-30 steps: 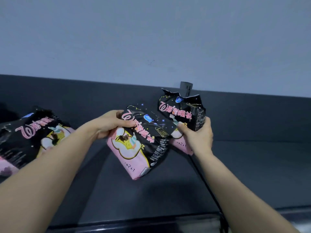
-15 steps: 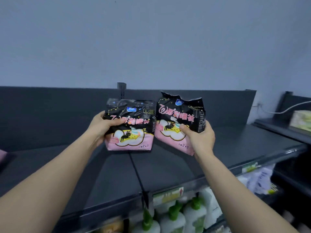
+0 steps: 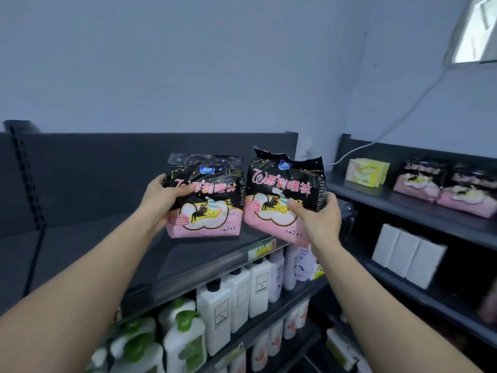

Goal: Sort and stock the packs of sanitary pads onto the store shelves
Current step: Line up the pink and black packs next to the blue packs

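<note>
Both hands are closed around matching black-and-pink packs above the right end of the top shelf (image 3: 107, 246). The left hand (image 3: 161, 200) grips the left pack (image 3: 207, 195) by its left edge, thumb across the front and fingers behind. The right hand (image 3: 318, 219) grips the right pack (image 3: 279, 189) at its lower right corner, thumb on the printed cloud.

A second ago the left pack was tilted and overlapped the other. Now both stand upright side by side with their fronts to the camera, as they did half a second ago, and with only a narrow gap between them. Whether the left pack's base touches the top shelf cannot be told. The right pack's lower edge hangs over the shelf's front lip.

Since the earlier frames the view has swung right, so both packs have gone from the shelf's middle to its right end. A side shelf (image 3: 419, 211), to the right of the top shelf, now shows in full. It carries a yellow pack (image 3: 367, 172) and more black-and-pink packs (image 3: 443, 189). White bottles (image 3: 236, 300) are lined up beneath the top shelf, and more of them show than before.
</note>
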Action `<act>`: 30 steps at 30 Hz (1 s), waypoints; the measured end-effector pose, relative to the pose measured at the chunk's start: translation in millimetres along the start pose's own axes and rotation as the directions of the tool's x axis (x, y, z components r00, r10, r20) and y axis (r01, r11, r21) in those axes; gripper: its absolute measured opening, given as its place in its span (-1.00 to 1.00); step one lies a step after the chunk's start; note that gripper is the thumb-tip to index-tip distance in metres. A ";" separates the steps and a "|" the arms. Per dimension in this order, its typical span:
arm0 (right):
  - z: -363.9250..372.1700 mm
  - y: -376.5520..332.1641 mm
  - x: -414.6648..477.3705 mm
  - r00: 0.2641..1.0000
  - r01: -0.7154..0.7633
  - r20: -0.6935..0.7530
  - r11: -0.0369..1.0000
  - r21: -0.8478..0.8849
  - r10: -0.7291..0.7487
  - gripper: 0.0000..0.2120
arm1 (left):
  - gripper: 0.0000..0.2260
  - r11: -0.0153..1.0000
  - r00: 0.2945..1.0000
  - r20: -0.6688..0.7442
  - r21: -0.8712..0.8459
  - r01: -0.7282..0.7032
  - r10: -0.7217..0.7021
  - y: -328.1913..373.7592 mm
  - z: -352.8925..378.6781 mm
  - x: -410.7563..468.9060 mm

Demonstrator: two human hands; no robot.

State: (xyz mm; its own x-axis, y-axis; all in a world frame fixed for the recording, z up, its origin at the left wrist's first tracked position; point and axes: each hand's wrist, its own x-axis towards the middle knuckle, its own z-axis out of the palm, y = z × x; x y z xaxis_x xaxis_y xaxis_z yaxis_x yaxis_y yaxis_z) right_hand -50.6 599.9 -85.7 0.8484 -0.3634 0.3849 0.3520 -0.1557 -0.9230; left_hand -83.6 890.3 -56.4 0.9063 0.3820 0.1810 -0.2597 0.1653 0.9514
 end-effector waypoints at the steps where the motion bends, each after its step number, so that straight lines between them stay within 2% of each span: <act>1: -15.3 5.1 8.4 1.000 -0.004 -0.014 1.000 -0.009 0.004 -0.54 | -0.63 1.000 1.000 0.011 -0.014 0.002 -0.002 -4.8 17.9 1.2; 12: -162.0 43.5 88.9 0.977 -0.037 -0.213 0.996 -0.075 0.020 -0.59 | -0.68 0.995 0.968 0.235 -0.027 0.097 -0.088 -58.2 212.0 21.3; 17: -213.2 66.1 130.6 0.951 -0.063 -0.308 0.994 -0.093 0.032 -0.61 | -0.72 0.990 0.931 0.349 -0.045 0.134 -0.110 -85.6 294.6 41.6; 22: -257.8 86.8 185.0 0.918 -0.081 -0.396 0.989 -0.124 0.026 -0.58 | -0.59 0.979 0.881 0.451 -0.066 0.193 -0.143 -112.3 377.8 74.7; 30: -305.4 113.2 277.3 0.857 -0.071 -0.514 0.979 -0.192 -0.038 -0.59 | -0.60 0.973 0.811 0.565 -0.059 0.222 -0.151 -140.6 500.7 130.9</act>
State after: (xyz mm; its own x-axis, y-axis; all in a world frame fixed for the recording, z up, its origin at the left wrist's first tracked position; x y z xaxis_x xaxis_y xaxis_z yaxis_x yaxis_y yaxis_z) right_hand 103.8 201.0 -82.2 0.5103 -0.7776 0.3674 0.2082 -0.3028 -0.9300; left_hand 238.5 461.8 -41.7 0.9627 -0.2293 0.1439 -0.0709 0.2994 0.9515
